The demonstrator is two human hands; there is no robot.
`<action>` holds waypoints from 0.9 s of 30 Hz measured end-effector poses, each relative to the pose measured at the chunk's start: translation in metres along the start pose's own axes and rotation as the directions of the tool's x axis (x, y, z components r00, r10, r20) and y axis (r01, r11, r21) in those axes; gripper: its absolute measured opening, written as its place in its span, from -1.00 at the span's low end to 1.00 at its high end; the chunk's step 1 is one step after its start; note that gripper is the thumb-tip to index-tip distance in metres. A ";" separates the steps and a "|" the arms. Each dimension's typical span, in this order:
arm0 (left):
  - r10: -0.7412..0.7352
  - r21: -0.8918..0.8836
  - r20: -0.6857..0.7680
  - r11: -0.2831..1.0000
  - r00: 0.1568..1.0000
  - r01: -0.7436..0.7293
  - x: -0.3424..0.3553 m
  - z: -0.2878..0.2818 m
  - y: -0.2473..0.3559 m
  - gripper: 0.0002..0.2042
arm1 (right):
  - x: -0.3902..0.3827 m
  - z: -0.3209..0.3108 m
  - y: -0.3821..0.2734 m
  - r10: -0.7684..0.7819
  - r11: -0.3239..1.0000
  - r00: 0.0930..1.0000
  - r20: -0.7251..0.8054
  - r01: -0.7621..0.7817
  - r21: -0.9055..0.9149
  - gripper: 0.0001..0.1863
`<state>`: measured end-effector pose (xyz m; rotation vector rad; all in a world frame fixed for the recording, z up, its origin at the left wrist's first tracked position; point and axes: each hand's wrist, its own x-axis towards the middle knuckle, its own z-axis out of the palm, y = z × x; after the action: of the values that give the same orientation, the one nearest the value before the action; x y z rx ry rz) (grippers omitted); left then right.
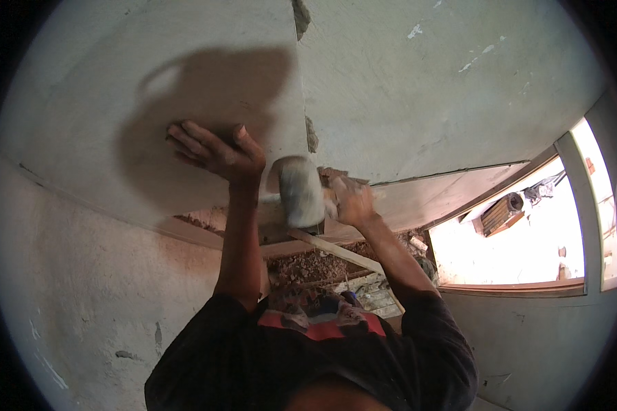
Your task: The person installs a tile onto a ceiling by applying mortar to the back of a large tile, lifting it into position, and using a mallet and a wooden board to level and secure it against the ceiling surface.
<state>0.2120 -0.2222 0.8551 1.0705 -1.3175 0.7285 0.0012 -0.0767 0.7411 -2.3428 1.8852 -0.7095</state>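
Observation:
My right hand (pixel 350 201) is closed round the short visible part of a mallet's handle. The mallet's whitish-grey, rounded head (pixel 301 192) is smeared by motion and stands just left of that hand, close to a large grey tile panel (pixel 391 96). My left hand (pixel 219 151) is raised with its fingers stretched out and holds nothing. It is over the left grey panel (pixel 103 89), which bears a dark shadow around it; whether the palm touches the surface I cannot tell. A vertical joint with chipped, rough patches (pixel 312 134) runs between the two panels.
Below the panels lies reddish-brown rubble (pixel 308 268), with a pale wooden strip (pixel 343 252) slanting above it. A bright framed opening (pixel 514 240) is at the right, with a dark slatted object (pixel 502 214) inside it. A plastered wall (pixel 96 288) rises at the left.

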 end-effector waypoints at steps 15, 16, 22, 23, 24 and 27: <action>-0.011 0.005 -0.013 1.000 1.000 0.011 0.000 -0.001 -0.001 -0.14 | 0.010 0.002 -0.003 -0.226 0.955 0.869 -0.440 0.287 0.076 -0.46; -0.018 0.011 -0.005 1.000 1.000 0.018 -0.001 0.000 -0.002 -0.14 | 0.012 0.000 -0.001 -0.174 0.972 0.901 -0.397 0.223 0.080 -0.43; -0.027 -0.018 -0.016 0.999 1.000 0.026 -0.004 0.001 -0.004 -0.16 | 0.006 -0.001 -0.004 -0.011 0.999 0.998 -0.058 0.008 -0.036 -0.43; -0.004 -0.022 -0.012 1.000 1.000 0.003 -0.004 0.001 -0.004 -0.15 | 0.004 0.004 -0.008 0.045 0.859 0.966 -0.253 0.092 0.504 -0.42; 0.008 -0.028 -0.002 1.000 1.000 -0.008 -0.005 -0.001 -0.004 -0.14 | 0.001 0.004 -0.006 0.067 0.746 0.957 -0.281 0.139 0.651 -0.42; -0.037 -0.012 0.001 0.999 0.999 0.037 -0.007 -0.002 -0.005 -0.15 | -0.002 0.008 -0.007 -0.136 0.901 0.904 -0.406 0.283 0.328 -0.45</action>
<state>0.2160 -0.2209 0.8473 1.0824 -1.2981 0.6916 0.0106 -0.0751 0.7352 -2.2900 1.4211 -1.4932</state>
